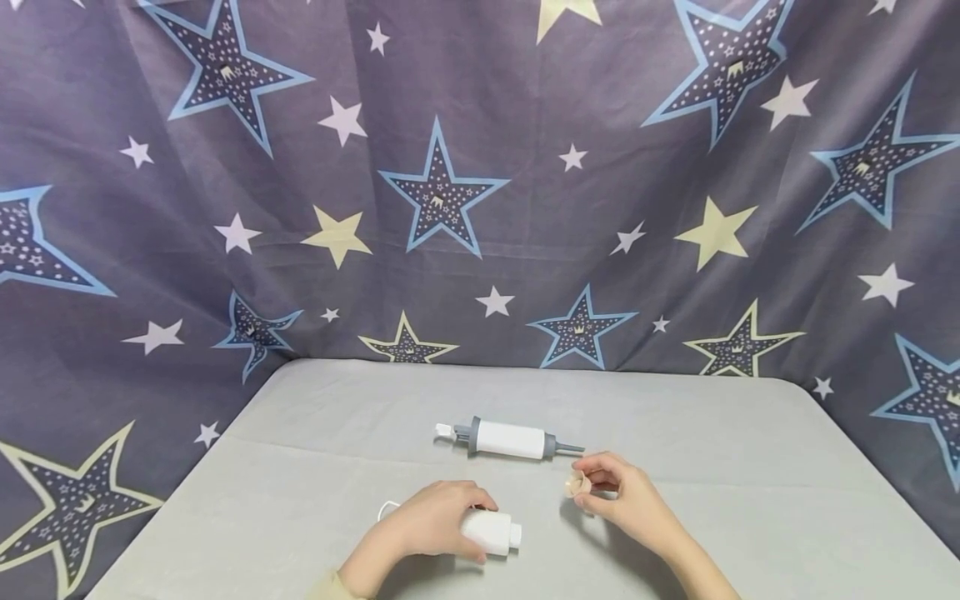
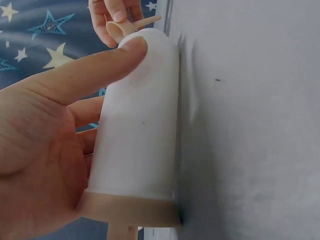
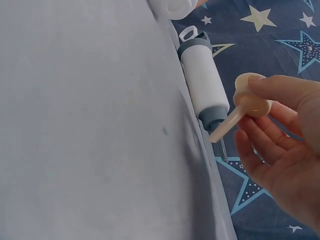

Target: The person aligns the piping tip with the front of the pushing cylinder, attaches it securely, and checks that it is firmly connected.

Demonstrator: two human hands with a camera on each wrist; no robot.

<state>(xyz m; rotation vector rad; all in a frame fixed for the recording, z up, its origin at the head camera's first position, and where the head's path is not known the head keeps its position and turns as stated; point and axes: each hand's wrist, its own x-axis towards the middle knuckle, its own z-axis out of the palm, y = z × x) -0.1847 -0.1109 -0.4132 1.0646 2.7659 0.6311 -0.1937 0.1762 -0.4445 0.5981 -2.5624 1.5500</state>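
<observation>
My left hand grips the white barrel of a hand pump, which lies low over the table with its narrower white end pointing right. In the left wrist view, the thumb runs along the barrel and the other fingers go behind it; a beige collar rings the near end. Off to the right, my right hand pinches a small beige nozzle cap between thumb and fingers. The cap has a round, hollow cup and a thin spout. It is apart from the pump.
Behind both hands, a second hand pump, white with grey ends, lies on its side, its thin grey nozzle to the right. A pale grey cloth covers the table. A star-patterned curtain hangs along the back and sides.
</observation>
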